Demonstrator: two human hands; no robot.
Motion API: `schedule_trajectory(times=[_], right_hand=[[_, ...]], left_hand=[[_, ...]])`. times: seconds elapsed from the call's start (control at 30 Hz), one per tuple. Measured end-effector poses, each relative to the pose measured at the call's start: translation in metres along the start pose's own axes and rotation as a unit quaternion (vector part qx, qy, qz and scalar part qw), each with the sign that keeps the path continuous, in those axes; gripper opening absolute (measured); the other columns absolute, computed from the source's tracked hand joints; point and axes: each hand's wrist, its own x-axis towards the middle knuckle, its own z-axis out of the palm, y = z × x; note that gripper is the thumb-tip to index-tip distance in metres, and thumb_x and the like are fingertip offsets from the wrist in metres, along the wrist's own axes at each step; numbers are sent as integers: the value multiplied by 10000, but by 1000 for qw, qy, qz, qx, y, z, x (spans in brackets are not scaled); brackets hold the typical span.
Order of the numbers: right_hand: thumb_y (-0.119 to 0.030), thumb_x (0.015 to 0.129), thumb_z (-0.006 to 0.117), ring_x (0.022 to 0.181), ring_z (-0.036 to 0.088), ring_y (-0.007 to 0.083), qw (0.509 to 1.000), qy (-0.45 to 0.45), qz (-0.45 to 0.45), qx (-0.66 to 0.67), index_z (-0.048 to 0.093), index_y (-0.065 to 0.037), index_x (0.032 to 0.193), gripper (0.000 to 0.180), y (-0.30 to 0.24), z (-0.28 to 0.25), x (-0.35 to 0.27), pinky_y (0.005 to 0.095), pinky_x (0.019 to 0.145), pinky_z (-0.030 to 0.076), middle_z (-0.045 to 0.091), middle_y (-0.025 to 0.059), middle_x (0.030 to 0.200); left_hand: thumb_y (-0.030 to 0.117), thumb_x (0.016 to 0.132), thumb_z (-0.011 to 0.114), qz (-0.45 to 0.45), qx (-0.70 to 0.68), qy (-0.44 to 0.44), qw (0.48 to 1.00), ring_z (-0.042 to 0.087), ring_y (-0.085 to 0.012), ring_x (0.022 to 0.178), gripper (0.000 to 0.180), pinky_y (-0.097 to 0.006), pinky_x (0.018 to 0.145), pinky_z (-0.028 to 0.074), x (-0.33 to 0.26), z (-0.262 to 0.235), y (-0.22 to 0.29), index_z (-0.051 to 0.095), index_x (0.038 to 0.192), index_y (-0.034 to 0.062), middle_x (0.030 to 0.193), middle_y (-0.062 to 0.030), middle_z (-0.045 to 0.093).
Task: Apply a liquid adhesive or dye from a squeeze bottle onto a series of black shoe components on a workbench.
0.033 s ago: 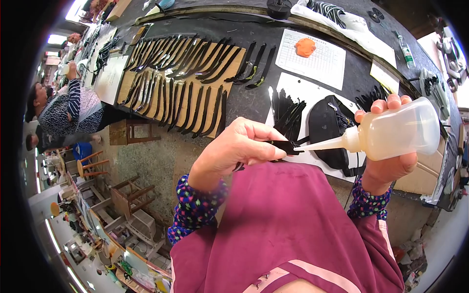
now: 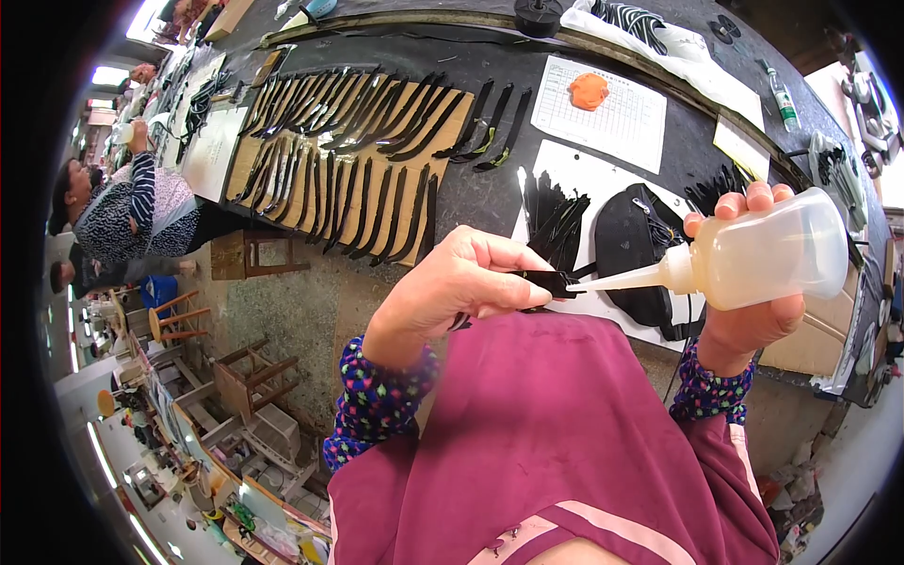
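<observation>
My left hand (image 2: 463, 275) pinches a black strip (image 2: 556, 282) between thumb and fingers, and one end of it sticks out to the right. Tilted on its side, a translucent squeeze bottle (image 2: 777, 250) with pale yellowish liquid is gripped by my right hand (image 2: 753, 315). Its long tapered nozzle (image 2: 617, 280) points left, and the tip meets or nearly meets the strip's end. Behind the nozzle, a black pouch (image 2: 629, 243) and a bundle of black strips (image 2: 556, 217) lie on a white sheet.
Rows of black curved strips lie on a brown cardboard sheet (image 2: 353, 174) at the left of the dark table. An orange lump (image 2: 589, 91) rests on a printed paper (image 2: 556, 118). Farther right lies a clear bottle (image 2: 782, 102). A wooden stool (image 2: 250, 256) and another person (image 2: 132, 217) are at the left.
</observation>
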Motion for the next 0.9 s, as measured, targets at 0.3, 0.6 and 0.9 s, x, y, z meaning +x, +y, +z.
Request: schedule_trajectory(times=[0.3, 0.6, 0.9], right_hand=[[-329, 622, 728, 1014, 431, 231, 1000, -18, -1, 10, 322, -64, 1174, 735, -1, -3, -3, 465, 838, 376, 412, 58, 1083], [-320, 620, 736, 1004, 434, 232, 999, -25, 7, 21, 319, -73, 1174, 735, 2, -5, -4, 469, 845, 370, 414, 57, 1076], [-289, 570, 762, 967, 467, 268, 992, 105, 55, 31, 377, -76, 1138, 718, 7, -17, -2, 456, 819, 415, 446, 73, 1054]], left_hand=[[14, 710, 622, 6, 1, 1, 1000, 409, 18, 470, 177, -126, 409, 266, 2, 1, -4, 628, 884, -17, 674, -6, 600], [17, 713, 618, 7, -1, 3, 1000, 388, 10, 452, 169, -133, 404, 261, 5, -4, -5, 625, 877, -20, 661, -13, 595], [69, 794, 546, 54, -56, 43, 996, 347, 2, 414, 171, -147, 377, 245, 27, -43, 2, 567, 932, -30, 565, 27, 482]])
